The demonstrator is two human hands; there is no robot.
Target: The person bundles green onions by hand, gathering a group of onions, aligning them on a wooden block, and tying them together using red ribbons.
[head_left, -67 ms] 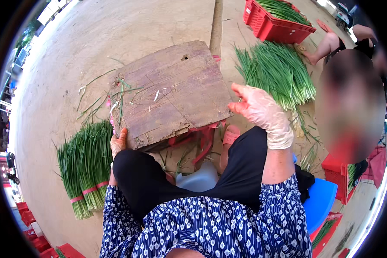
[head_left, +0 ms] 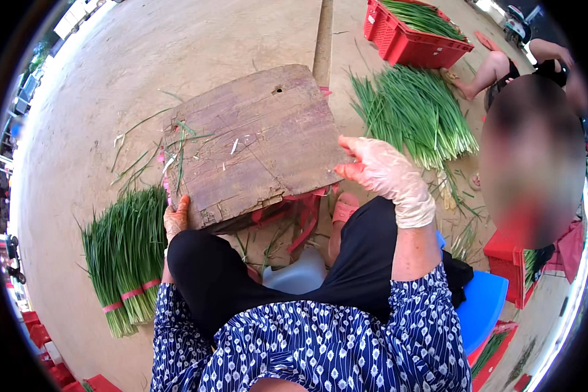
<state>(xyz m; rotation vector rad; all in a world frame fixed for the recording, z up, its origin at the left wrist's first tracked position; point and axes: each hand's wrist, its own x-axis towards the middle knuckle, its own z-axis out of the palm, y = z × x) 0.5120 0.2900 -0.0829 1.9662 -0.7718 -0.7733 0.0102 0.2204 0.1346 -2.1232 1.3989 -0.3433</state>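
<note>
A worn wooden board [head_left: 248, 147] lies in front of my knees, with a few loose green leaves and pale scraps on top. At its near left corner, my left hand [head_left: 175, 221] is closed on the edge, thumb upright against it; the other fingers are partly hidden. My right hand [head_left: 391, 178], in a thin translucent glove, is at the board's right edge. Its thumb and fingers are stretched apart with nothing between them; whether the fingertips touch the wood I cannot tell. Bundles of Chinese chives [head_left: 125, 258] tied with pink bands lie by my left knee.
A loose heap of chives [head_left: 418, 114] lies at the far right, before a red crate [head_left: 415, 39] of chives. A co-worker's leg [head_left: 487, 75] is beside it. Pink strips [head_left: 305, 222] hang under the board. A blue stool [head_left: 487, 307] and another red crate [head_left: 506, 264] stand right.
My right hand has shifted slightly left along with the whole view, staying by the board's right edge. The left hand keeps its place at the corner.
</note>
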